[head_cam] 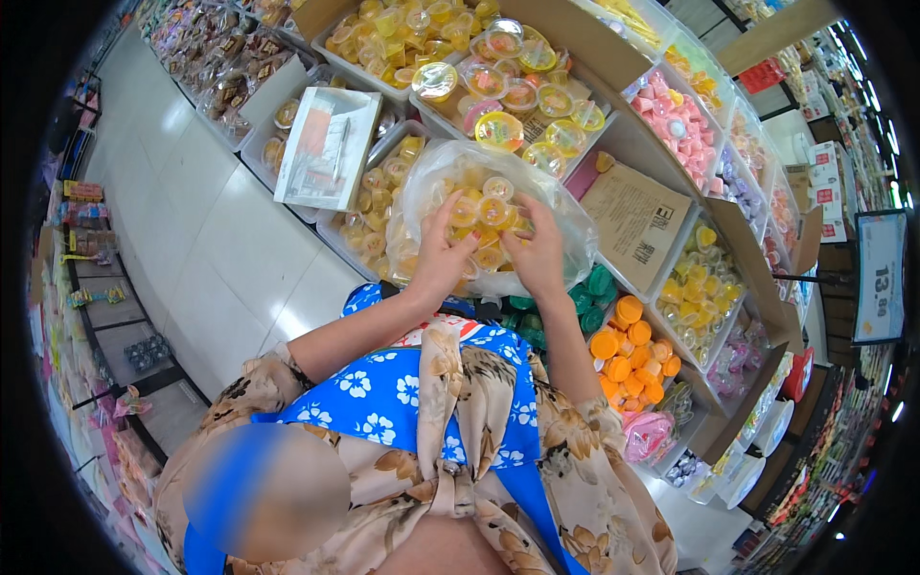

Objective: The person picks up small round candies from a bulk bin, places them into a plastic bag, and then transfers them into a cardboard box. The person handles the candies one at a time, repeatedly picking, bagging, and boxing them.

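A translucent plastic bag (417, 194) lies open before me, with many small yellow jelly cups (493, 211) in it. My left hand (444, 248) reaches into its left side, fingers curled against the cups. From the right, my right hand (535, 251) curves around the same cups, its fingertips partly hidden among them. A cluster of cups sits gathered between both hands. The bag rests over the bins nearest to me and hides part of them.
Beyond the bag is a bin of larger jelly cups (501, 131). A white-framed box (328, 147) lies across bins at left. On the right are a bin with a cardboard sheet (632, 219), orange-lidded containers (632, 352) and green-lidded ones (593, 298). Tiled floor (208, 215) runs along the left.
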The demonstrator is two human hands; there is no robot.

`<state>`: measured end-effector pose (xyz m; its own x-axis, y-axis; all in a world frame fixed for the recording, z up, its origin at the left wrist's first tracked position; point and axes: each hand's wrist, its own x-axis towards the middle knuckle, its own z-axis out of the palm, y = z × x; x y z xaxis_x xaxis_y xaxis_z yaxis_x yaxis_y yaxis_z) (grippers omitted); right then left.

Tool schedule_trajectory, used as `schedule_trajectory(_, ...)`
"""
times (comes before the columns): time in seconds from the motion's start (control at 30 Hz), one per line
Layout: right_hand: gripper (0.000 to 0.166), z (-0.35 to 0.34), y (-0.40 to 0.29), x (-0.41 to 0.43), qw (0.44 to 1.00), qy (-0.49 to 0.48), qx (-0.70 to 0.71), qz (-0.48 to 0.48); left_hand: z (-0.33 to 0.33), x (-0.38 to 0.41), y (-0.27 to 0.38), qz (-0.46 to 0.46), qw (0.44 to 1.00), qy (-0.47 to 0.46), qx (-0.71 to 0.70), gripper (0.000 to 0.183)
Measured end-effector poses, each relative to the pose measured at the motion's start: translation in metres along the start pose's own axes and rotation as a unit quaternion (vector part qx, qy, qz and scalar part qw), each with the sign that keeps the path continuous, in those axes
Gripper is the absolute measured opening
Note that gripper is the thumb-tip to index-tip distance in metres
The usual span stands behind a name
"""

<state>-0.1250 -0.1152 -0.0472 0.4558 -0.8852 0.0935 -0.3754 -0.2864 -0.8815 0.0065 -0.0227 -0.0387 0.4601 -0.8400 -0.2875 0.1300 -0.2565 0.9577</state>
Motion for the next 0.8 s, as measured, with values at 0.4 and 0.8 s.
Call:
schedule_trajectory(0.4, 0.042, -0.050, -0.001, -0.009, 0.978, 0.201, 0.046, 0.010, 0.001, -0.008, 0.015, -0.128, 0.967, -0.099, -0.196, 0.024)
schedule_trajectory(0.8, 0.041, -0.255, 0.109, -0.028, 0.866, 0.480, -0.080, 0.115, 0.016, -0.015, 0.018, -0.152, 0.891, -0.330, -0.272, 0.054)
